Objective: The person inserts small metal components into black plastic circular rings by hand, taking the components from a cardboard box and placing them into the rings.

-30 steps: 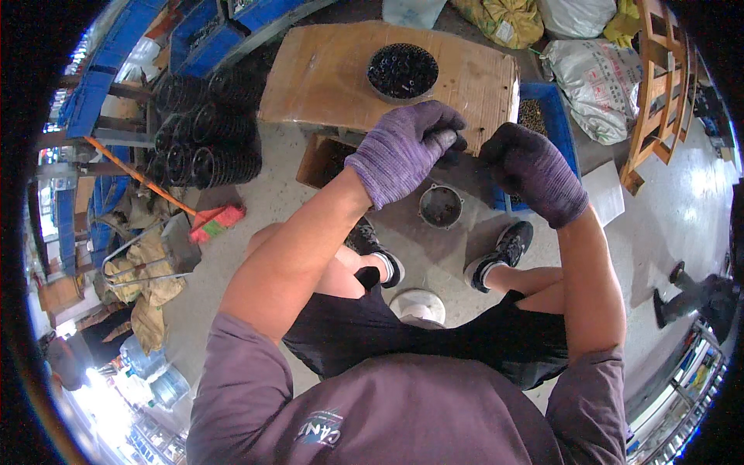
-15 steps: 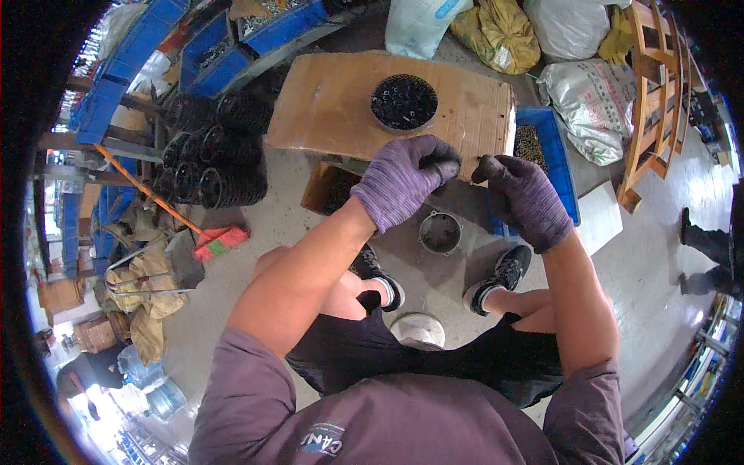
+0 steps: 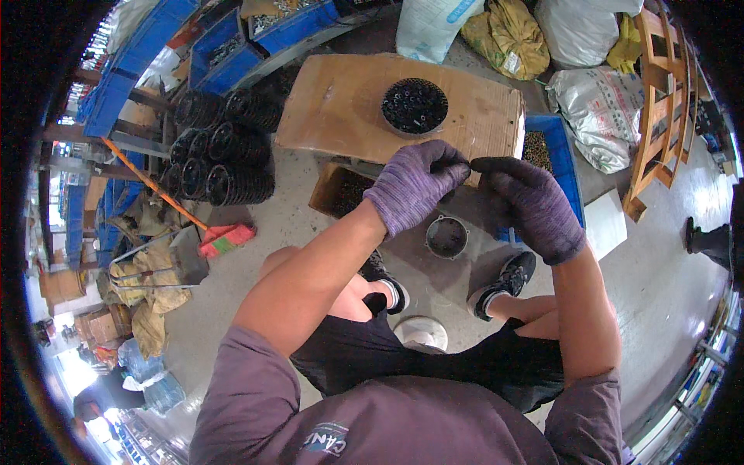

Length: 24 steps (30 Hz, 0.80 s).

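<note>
Both of my hands wear purple knitted gloves with dark, soiled fingers, and they meet above the near edge of a cardboard-covered surface (image 3: 333, 108). My left hand (image 3: 415, 186) has its thumb and fingers pinched together. Close against it is my right hand (image 3: 535, 205), its fingers drawn together and pointing left to the left fingertips. Anything between the fingertips is too small or hidden to make out. Just beyond the hands, a round black bowl (image 3: 415, 106) filled with small dark metal parts rests on the cardboard.
A blue bin (image 3: 572, 174) of small brassy parts stands right of the surface, a cardboard box (image 3: 322, 190) at its left. On the floor sit a round metal housing (image 3: 447, 236), stacked black baskets (image 3: 240, 186) and a red broom (image 3: 226, 239). Sacks (image 3: 597, 116) and a wooden pallet (image 3: 659, 116) lie beyond.
My two hands have come together, the right fingertips now almost touching the left ones. The whole view has shifted slightly.
</note>
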Available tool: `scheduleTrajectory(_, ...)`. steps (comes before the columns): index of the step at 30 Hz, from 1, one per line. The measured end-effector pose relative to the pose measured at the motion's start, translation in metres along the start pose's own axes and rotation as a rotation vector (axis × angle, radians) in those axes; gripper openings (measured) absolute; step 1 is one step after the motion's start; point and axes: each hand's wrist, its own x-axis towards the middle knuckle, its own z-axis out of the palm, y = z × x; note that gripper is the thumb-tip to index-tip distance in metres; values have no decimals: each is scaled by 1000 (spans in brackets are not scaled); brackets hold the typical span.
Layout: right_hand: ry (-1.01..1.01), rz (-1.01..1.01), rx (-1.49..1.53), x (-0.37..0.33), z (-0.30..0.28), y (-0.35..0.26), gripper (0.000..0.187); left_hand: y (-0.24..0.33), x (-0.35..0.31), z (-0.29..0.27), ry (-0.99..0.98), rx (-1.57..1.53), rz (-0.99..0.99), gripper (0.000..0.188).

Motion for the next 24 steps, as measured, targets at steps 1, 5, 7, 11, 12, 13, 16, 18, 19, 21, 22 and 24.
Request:
scheduleTrajectory(1,26,31,55,-2,2,-4,28,0,-1,0,-6,-6,9,23)
scheduleTrajectory(5,117,-154,158,4,1,15,25,-2,-2,2,-50,-162,-30,25)
scheduleTrajectory(7,102,-95,174,0,-2,10,25,2,-3,1,-67,-172,-35,26)
scheduleTrajectory(11,73,-19,127,2,-3,10,30,5,-4,0,-100,-226,-68,27)
scheduleTrajectory(12,73,-18,127,1,-3,10,30,5,-4,0,-100,-226,-69,27)
scheduleTrajectory(13,62,16,144,1,-3,8,31,4,-4,1,-95,-243,-78,27)
scheduleTrajectory(16,73,10,200,-2,1,6,31,4,-5,1,-88,-293,-98,27)
scheduleTrajectory(18,95,-29,239,-1,2,9,30,3,-5,2,-87,-327,-107,26)
scheduleTrajectory(19,90,-70,260,1,1,15,28,3,-6,2,-101,-379,-114,27)
scheduleTrajectory(21,85,-112,280,1,0,17,27,0,-5,3,-115,-432,-121,27)
scheduleTrajectory(22,87,-107,235,1,0,15,27,-2,-4,4,-113,-418,-109,28)
scheduleTrajectory(24,88,-101,191,1,0,14,27,-4,-5,3,-110,-403,-99,28)
